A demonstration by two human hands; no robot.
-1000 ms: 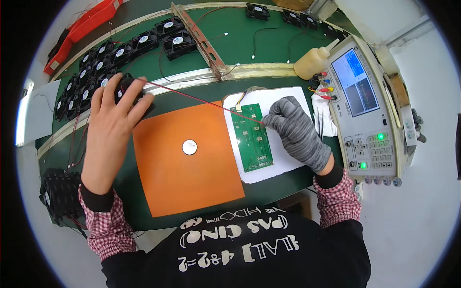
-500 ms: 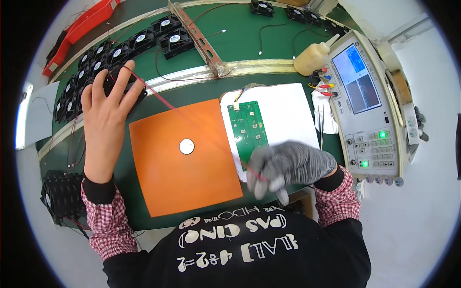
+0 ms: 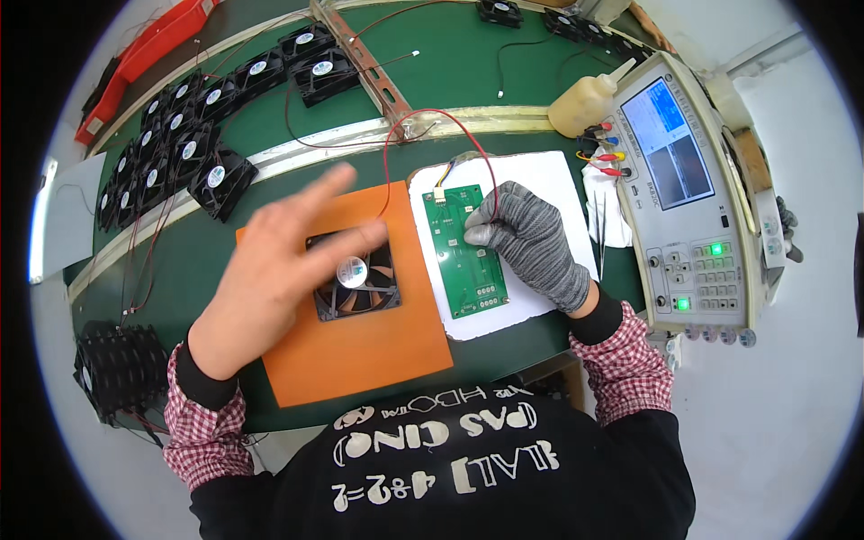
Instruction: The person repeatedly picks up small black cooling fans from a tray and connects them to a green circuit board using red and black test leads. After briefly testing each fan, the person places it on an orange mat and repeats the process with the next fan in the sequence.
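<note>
A square black fan (image 3: 387, 292) lies on the orange mat (image 3: 360, 369), a round pale label at its hub. Over the fan's upper left part is my bare left hand (image 3: 292, 256), fingers spread and slightly blurred; whether it touches the frame I cannot tell. From the fan a red cable (image 3: 436, 112) arches up and across to my right hand (image 3: 526, 236) in a grey striped glove. That hand pinches the cable over the green circuit board (image 3: 468, 261), its tip hidden by the fingers. The board rests on a white sheet (image 3: 549, 189).
Several black fans (image 3: 184, 148) stand in rows at the far left, beside a metal divider (image 3: 373, 76). At right are a tester with a lit screen (image 3: 670, 148), a yellowish squeeze bottle (image 3: 582, 106), coloured clip leads (image 3: 607, 164) and tweezers (image 3: 602, 225). More fans (image 3: 117, 369) are stacked at the near left.
A fan has come from the left rows onto the mat, where it covers the round white disc. My left hand moved right and nearer; my right hand moved up over the board with the cable.
</note>
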